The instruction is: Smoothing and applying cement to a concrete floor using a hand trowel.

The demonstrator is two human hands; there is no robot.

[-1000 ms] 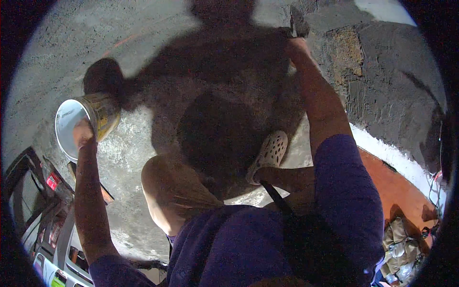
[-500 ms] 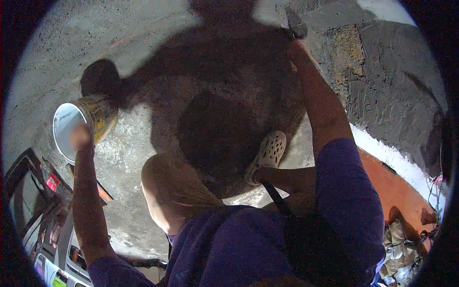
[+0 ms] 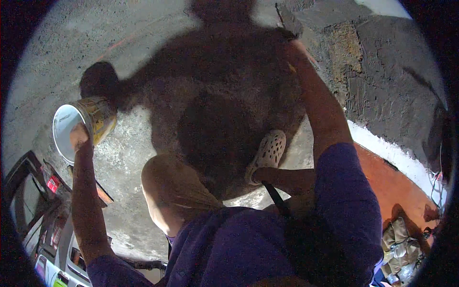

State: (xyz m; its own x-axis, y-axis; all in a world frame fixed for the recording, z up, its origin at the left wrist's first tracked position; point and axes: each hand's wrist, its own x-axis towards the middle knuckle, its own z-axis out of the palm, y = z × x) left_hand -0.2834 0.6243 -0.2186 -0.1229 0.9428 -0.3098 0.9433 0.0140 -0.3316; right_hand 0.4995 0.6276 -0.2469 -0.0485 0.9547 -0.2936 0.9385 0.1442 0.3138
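Observation:
At the left, a pale bucket with yellow markings lies tilted, its white opening facing me. My left hand is closed over its near rim, fingers partly inside the mouth. My right arm reaches far forward to the upper right. There my right hand, dim in shadow, is closed around the handle of a trowel, whose thin dark blade shows almost edge-on. Beside the trowel lies a surface of dark grey mortar, smooth in parts, with a rough brownish patch.
My shadow covers much of the grey concrete ahead. My foot in a holed clog stands near the middle. A white strip borders an orange-red surface at right, with crumpled bags below. Assorted clutter sits lower left.
The trowel has turned from showing its broad face to nearly edge-on, and my right hand has shifted slightly left. My left hand and the bucket have hardly moved.

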